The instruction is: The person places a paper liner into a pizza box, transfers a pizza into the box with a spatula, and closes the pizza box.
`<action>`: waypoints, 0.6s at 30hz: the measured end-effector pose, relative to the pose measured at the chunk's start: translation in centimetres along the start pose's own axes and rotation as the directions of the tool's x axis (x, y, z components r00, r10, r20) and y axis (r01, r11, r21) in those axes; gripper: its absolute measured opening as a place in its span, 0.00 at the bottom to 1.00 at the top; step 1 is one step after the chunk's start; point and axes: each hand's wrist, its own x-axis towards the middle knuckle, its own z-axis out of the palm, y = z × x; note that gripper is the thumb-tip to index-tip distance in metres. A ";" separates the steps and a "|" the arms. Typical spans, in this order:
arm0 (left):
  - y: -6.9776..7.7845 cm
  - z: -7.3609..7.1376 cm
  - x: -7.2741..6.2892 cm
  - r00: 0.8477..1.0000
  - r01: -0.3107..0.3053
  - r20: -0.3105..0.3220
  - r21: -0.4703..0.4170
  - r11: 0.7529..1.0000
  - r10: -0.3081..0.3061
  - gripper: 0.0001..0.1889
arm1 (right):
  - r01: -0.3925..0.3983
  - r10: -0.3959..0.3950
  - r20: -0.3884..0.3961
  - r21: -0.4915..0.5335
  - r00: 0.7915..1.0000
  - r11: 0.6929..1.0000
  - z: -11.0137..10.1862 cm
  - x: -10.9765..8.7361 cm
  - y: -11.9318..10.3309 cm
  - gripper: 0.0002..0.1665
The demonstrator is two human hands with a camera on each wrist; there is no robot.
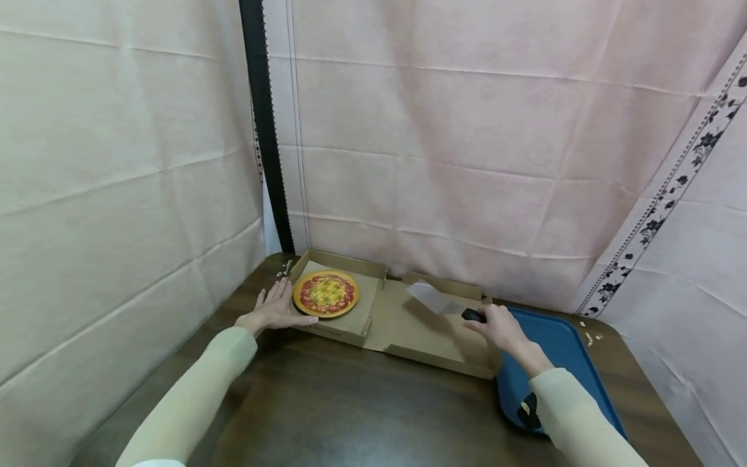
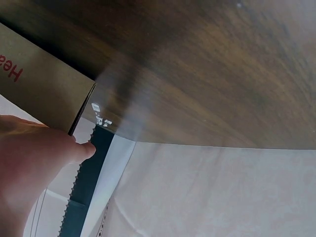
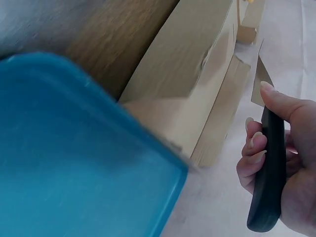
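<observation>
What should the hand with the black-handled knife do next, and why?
Probably swing the black-handled knife left toward the round toy pizza. The right hand grips it over the open brown cardboard box's lid, apart from the pizza, while the left hand rests flat against the box.

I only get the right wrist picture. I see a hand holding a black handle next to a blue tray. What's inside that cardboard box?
Observer: A pizza lies in the left half of the open pizza box.
Operator: Where's the other hand?
Observer: The left hand lies flat on the table, its fingers against the box's left side.
Operator: What's on the end of the black handle?
Observer: A wide flat blade; the right hand holds this server over the box's empty right half.
</observation>
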 end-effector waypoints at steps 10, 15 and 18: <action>-0.8 0.6 0.8 1.000 -0.004 0.011 -0.016 1.000 0.004 0.71 | -0.063 0.061 -0.035 -0.044 0.998 0.997 -0.7 -1.6 2.7 0.20; -0.5 0.1 0.4 1.000 -0.003 0.016 -0.013 1.000 0.003 0.69 | -0.083 0.081 -0.050 -0.042 0.995 0.996 -1.1 -2.5 3.9 0.20; -0.3 0.0 0.3 1.000 -0.002 0.023 -0.021 1.000 0.003 0.70 | -0.101 0.099 -0.054 -0.036 0.994 0.994 -1.5 -3.1 4.2 0.22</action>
